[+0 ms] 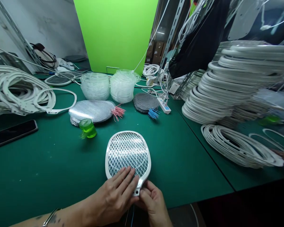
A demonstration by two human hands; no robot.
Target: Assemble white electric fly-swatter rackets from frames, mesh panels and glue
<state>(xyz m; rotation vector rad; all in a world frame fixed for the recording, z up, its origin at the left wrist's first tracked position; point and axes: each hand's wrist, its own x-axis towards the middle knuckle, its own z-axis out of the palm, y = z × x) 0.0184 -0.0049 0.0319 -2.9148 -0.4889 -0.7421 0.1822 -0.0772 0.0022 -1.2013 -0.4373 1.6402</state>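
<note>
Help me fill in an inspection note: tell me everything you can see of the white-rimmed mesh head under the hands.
The mesh head is a rounded oval: shiny, silvery diamond mesh inside a smooth white rim that looks like plastic. It narrows to a short neck with a dark hole, pointing towards the person. It sits mesh up over the green tabletop. The left hand presses flat across its lower part; the right hand pinches the neck.
</note>
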